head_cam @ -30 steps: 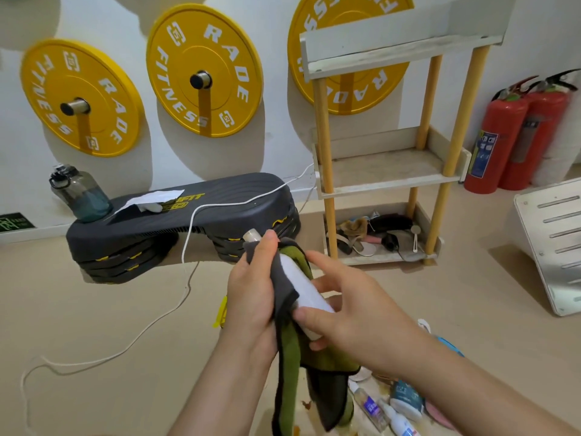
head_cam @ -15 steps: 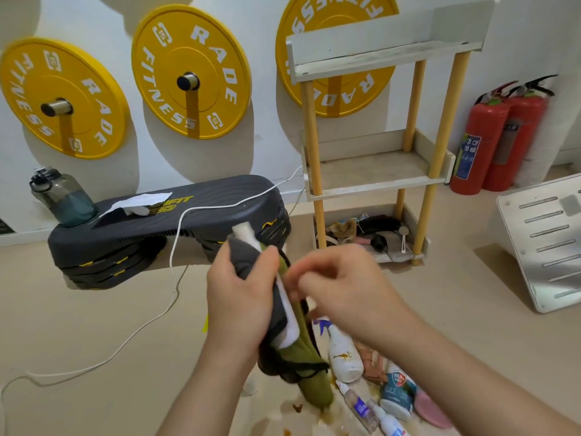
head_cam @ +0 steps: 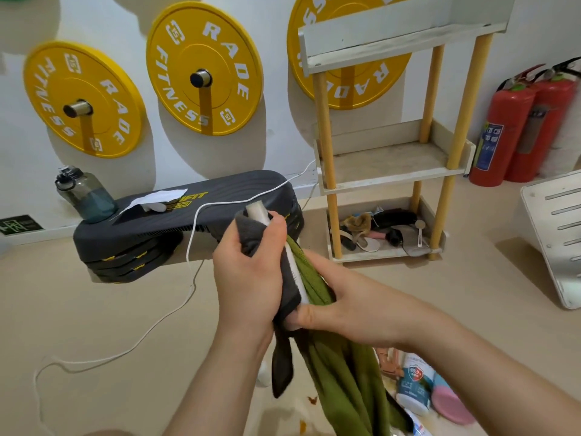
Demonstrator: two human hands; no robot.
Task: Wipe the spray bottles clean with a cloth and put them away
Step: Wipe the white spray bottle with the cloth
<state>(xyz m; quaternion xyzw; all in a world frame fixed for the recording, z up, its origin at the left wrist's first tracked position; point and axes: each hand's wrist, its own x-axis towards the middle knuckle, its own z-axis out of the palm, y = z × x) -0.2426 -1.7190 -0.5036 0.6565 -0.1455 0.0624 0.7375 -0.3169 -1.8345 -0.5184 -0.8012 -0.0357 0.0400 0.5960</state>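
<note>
A white spray bottle (head_cam: 258, 211) is wrapped in a grey and olive-green cloth (head_cam: 342, 369), with only its capped top and a thin strip of its side showing. My left hand (head_cam: 248, 272) is closed around the grey part of the cloth and the upper bottle. My right hand (head_cam: 327, 297) grips the bottle's lower end through the green cloth. The cloth's loose end hangs down between my forearms. More containers lie on the floor at lower right, among them a white and blue tub (head_cam: 413, 387).
A three-tier wooden shelf (head_cam: 390, 171) stands ahead at right, its bottom tier holding slippers and small items. A dark bench (head_cam: 188, 215) with a water jug (head_cam: 85, 196) and a white cable (head_cam: 188, 256) is at left. Two fire extinguishers (head_cam: 503, 127) stand at right. A white slotted panel (head_cam: 556, 237) leans nearby.
My right hand, lifted off the cloth half a second ago, has come back down and closed on the bottle's lower end. The view has shifted slightly to the left.
</note>
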